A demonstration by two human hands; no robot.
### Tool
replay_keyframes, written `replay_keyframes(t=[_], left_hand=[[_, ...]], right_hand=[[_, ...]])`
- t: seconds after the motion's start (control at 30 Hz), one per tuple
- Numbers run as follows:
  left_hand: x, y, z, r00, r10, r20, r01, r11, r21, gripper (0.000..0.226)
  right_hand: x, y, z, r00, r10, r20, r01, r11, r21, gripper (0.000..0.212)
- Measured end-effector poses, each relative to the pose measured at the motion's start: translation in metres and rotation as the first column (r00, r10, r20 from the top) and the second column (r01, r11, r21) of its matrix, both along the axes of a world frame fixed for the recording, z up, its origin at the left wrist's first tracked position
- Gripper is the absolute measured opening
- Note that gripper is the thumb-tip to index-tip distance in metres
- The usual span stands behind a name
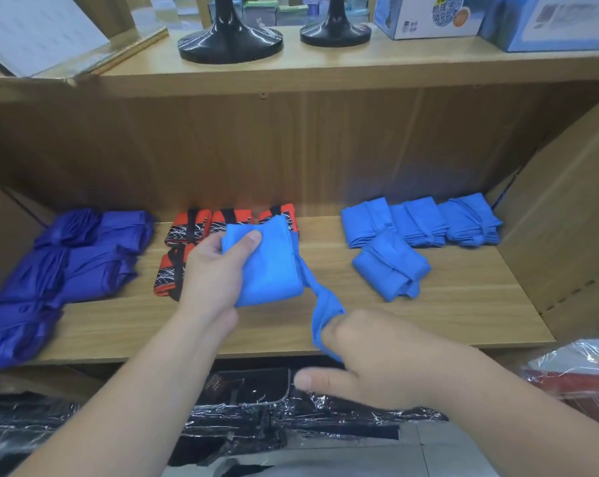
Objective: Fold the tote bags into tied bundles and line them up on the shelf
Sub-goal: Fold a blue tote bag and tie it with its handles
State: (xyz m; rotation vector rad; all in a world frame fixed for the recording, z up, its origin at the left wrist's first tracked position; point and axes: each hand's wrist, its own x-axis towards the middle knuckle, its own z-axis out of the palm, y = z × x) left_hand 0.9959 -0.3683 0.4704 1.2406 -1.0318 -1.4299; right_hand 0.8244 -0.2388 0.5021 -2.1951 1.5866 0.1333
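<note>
The left hand (218, 273) grips the folded light-blue fabric tote bag (268, 270), the right hand (377, 356) clutches its strap (320, 301); slack may unravel the fold.

Bare shelf (325, 325) lies between the red bundles (184, 249) and light-blue bundles (418, 225); purple bundles (67, 266) crowd its left.

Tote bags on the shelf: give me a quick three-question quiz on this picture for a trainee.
1. True or false: the left hand grips the light blue bag.
2. What does the right hand hold? A: the bag's strap. B: scissors. C: a roll of tape.
3. How many tied light blue bundles lie on the right of the shelf?

Key: 1 true; 2 A; 3 four.
</note>
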Motion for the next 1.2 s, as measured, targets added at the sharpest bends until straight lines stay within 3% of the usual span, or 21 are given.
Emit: replay_keyframes(t=[0.2,0.3,0.37,0.43,0.5,0.53,0.63,0.77,0.87,0.93,0.97,1.03,1.1,1.2], left_hand=[[0.002,0.006,0.026,0.991,-0.050,-0.125,0.042,0.997,-0.062,0.019],[0.005,0.007,0.030,0.986,-0.072,-0.149,0.058,0.994,-0.092,0.024],[0.005,0.008,0.026,0.986,-0.080,-0.148,0.065,0.992,-0.104,0.036],[0.002,0.010,0.021,0.990,-0.071,-0.125,0.056,0.991,-0.120,0.040],[-0.002,0.008,0.018,0.998,-0.047,-0.047,0.038,0.983,-0.181,0.029],[-0.002,0.006,0.018,0.999,-0.034,-0.004,0.032,0.977,-0.212,0.024],[0.001,0.000,0.014,0.997,-0.027,0.077,0.046,0.965,-0.257,0.018],[0.004,-0.008,0.010,0.997,0.007,0.074,0.010,0.973,-0.231,0.013],[0.010,-0.013,0.015,0.999,0.038,0.030,-0.032,0.986,-0.165,0.013],[0.014,-0.014,0.013,0.996,-0.014,0.088,0.030,0.983,-0.180,0.011],[0.015,-0.013,0.012,0.993,-0.043,0.110,0.063,0.980,-0.190,0.010],[0.015,-0.011,0.010,0.986,-0.099,0.131,0.123,0.975,-0.185,0.016],[0.014,-0.008,0.008,0.975,-0.149,0.165,0.179,0.966,-0.188,0.020],[0.013,-0.005,0.004,0.949,-0.166,0.267,0.233,0.942,-0.244,0.012]], right_hand=[[-0.009,-0.013,-0.006,0.944,-0.246,0.221,0.239,0.969,0.061,0.084],[-0.022,-0.018,-0.018,0.766,-0.432,0.475,0.354,0.902,0.249,0.106],[-0.026,-0.024,-0.024,0.630,-0.570,0.527,0.420,0.821,0.386,0.106],[-0.026,-0.031,-0.035,0.507,-0.610,0.609,0.487,0.786,0.382,0.093],[-0.024,-0.033,-0.037,0.427,-0.606,0.671,0.572,0.756,0.318,0.065],[-0.025,-0.035,-0.038,0.407,-0.590,0.697,0.581,0.756,0.301,0.062],[-0.026,-0.031,-0.039,0.385,-0.483,0.786,0.541,0.808,0.232,0.058],[-0.029,-0.023,-0.028,0.566,-0.325,0.758,0.446,0.894,0.050,0.044],[-0.039,-0.020,-0.016,0.623,-0.312,0.717,0.421,0.906,0.029,0.036],[-0.042,-0.020,-0.008,0.600,-0.342,0.724,0.423,0.903,0.076,0.025],[-0.042,-0.021,-0.003,0.542,-0.361,0.759,0.438,0.892,0.111,0.018],[-0.043,-0.027,-0.001,0.370,-0.406,0.835,0.529,0.832,0.170,0.025],[-0.044,-0.034,0.000,0.152,-0.447,0.881,0.571,0.767,0.291,0.029],[-0.043,-0.041,0.001,-0.175,-0.472,0.864,0.487,0.721,0.493,0.029]])
